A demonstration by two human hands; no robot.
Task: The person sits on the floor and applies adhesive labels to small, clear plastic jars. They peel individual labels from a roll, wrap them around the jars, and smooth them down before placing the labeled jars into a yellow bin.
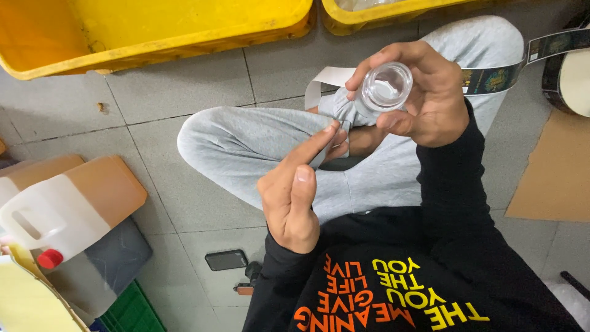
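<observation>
Clear plastic, a small round jar (386, 86), is the thing in hand. It sits in the right hand (424, 92), which grips it by the side wall between fingertips and thumb, mouth turned up toward the camera, over the person's raised knee on the far right of the scene.

I note the left hand (294, 200) lower and to the left, index finger stretched out. Its fingertips seem to pinch the pale, unprinted end of a label strip (491, 79) just below the jar, though part of that contact is hidden.

The strip runs from behind the right hand out to a roll (568, 77) at the right edge. A pale loop of it shows just left of the jar.

Judgement: the step in hand looks like bringing a label onto the jar wall. I cannot tell whether any label is on the jar. A next move would call for the strip kept taut, the jar held steady, and the label edge set square before it is pressed.

Surroundings:
- Two yellow crates (184, 37) stand at the far edge on the tiled floor (184, 92).
- A large jug (67, 209) with a red cap lies at near left.
- A dark phone (226, 260) lies on the floor beside the left arm.
- Cardboard (553, 178) lies at right.
</observation>
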